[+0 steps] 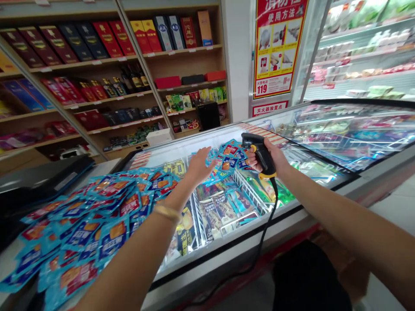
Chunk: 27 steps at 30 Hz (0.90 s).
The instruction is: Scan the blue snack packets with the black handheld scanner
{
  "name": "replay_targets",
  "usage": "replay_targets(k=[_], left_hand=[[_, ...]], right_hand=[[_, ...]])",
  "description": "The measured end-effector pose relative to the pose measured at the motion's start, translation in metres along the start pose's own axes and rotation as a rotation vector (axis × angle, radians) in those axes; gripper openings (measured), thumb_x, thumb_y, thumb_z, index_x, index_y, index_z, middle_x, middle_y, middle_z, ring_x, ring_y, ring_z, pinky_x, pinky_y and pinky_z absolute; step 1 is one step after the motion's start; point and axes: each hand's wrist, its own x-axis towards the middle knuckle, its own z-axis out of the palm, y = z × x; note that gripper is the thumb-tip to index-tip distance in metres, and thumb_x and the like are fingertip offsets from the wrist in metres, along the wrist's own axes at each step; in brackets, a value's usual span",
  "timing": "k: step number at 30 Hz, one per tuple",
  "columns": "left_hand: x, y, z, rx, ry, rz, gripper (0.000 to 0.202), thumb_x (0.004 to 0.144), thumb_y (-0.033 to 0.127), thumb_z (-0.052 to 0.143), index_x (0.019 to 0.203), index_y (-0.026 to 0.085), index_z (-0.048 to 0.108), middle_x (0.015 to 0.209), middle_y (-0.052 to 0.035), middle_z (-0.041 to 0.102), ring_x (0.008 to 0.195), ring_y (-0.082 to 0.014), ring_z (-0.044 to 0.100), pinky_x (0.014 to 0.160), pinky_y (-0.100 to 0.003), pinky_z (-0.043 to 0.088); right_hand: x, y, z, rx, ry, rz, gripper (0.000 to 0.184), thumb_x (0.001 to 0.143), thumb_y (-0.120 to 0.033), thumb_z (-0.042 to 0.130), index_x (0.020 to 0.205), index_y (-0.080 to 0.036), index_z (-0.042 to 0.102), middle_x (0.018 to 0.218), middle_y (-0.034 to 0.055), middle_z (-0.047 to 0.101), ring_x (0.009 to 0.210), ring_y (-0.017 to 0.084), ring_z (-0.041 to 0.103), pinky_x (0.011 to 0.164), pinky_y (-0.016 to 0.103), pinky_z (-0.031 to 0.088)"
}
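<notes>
At the shop's chest freezer (pixel 227 246), one desk (pixel 6 263) alongside carries dozens of blue snack packets (pixel 97 211), uncountable, with more fanned over the freezer's open top. Left hand (pixel 201 166) hovers open, fingers (pixel 207 160) spread, released. Right hand (pixel 269 162) clenches one corded barcode scanner (pixel 261 153). One gold bracelet (pixel 166 212) circles the left wrist.
</notes>
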Motion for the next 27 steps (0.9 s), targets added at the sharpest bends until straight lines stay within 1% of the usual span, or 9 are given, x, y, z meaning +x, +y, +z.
replay_targets(k=[3,5,8,11,13,16,19,23,27], left_hand=[[0.043,0.016,0.025,-0.066,-0.086,0.009,0.065,0.089,0.05,0.044,0.146,0.02,0.034,0.152,-0.0113,0.036,0.141,-0.0254,0.031,0.114,-0.04,0.026],[0.071,0.022,0.041,-0.084,-0.121,0.002,0.067,0.089,0.054,0.044,0.147,0.022,0.033,0.153,-0.0109,0.034,0.142,-0.0256,0.029,0.114,-0.04,0.025],[0.106,0.025,0.064,-0.052,-0.164,-0.074,0.073,0.085,0.064,0.045,0.147,0.031,0.031,0.156,-0.0087,0.026,0.144,-0.0307,0.022,0.115,-0.049,0.021],[0.128,0.026,0.082,-0.025,-0.22,-0.128,0.076,0.079,0.074,0.043,0.146,0.039,0.032,0.158,-0.006,0.022,0.143,-0.0366,0.022,0.112,-0.057,0.021],[0.133,0.027,0.089,0.009,-0.262,-0.096,0.076,0.076,0.078,0.042,0.142,0.04,0.038,0.157,-0.0042,0.027,0.141,-0.0377,0.025,0.111,-0.056,0.022],[0.129,0.029,0.094,0.059,-0.283,-0.022,0.073,0.075,0.08,0.041,0.137,0.042,0.046,0.153,-0.0001,0.034,0.139,-0.0354,0.03,0.113,-0.052,0.022],[0.112,0.03,0.092,0.078,-0.279,0.014,0.07,0.075,0.08,0.04,0.136,0.045,0.046,0.151,0.0016,0.037,0.138,-0.0334,0.031,0.112,-0.052,0.024],[0.075,0.039,0.087,0.107,-0.254,0.043,0.066,0.077,0.077,0.043,0.134,0.045,0.048,0.15,0.0024,0.039,0.136,-0.0338,0.034,0.111,-0.054,0.026],[0.034,0.059,0.083,0.101,-0.193,0.002,0.063,0.077,0.075,0.047,0.133,0.045,0.05,0.149,0.0021,0.04,0.136,-0.0361,0.033,0.11,-0.054,0.028]], right_hand=[[-0.001,-0.022,-0.019,0.007,0.045,-0.023,0.056,0.092,-0.064,0.027,0.084,-0.015,0.053,0.065,0.0045,0.05,0.057,0.013,0.049,0.049,0.023,0.049],[0.0,-0.03,-0.031,0.014,0.047,-0.038,0.056,0.091,-0.066,0.028,0.083,-0.015,0.053,0.065,0.0048,0.05,0.056,0.013,0.049,0.049,0.023,0.049],[0.002,-0.034,-0.042,0.042,0.023,-0.063,0.057,0.09,-0.066,0.029,0.084,-0.015,0.053,0.066,0.005,0.051,0.057,0.013,0.05,0.05,0.024,0.049],[0.003,-0.031,-0.042,0.083,0.028,-0.076,0.056,0.091,-0.066,0.028,0.083,-0.016,0.052,0.065,0.0042,0.05,0.057,0.013,0.05,0.049,0.023,0.049],[0.003,-0.029,-0.04,0.101,0.041,-0.08,0.055,0.092,-0.065,0.028,0.083,-0.016,0.052,0.065,0.0039,0.05,0.056,0.013,0.049,0.048,0.023,0.049],[0.004,-0.026,-0.037,0.088,0.073,-0.067,0.055,0.092,-0.065,0.03,0.082,-0.016,0.052,0.064,0.004,0.05,0.055,0.013,0.049,0.047,0.022,0.048],[0.002,-0.022,-0.039,0.054,0.111,-0.043,0.054,0.091,-0.065,0.032,0.081,-0.015,0.052,0.062,0.0041,0.051,0.053,0.013,0.049,0.045,0.023,0.047],[-0.008,-0.014,-0.039,-0.008,0.126,-0.044,0.053,0.09,-0.065,0.035,0.081,-0.016,0.053,0.063,0.0048,0.053,0.054,0.014,0.051,0.047,0.024,0.048],[-0.022,-0.006,-0.035,-0.101,0.137,-0.081,0.051,0.09,-0.064,0.036,0.083,-0.016,0.054,0.063,0.005,0.055,0.054,0.015,0.053,0.047,0.027,0.05]])
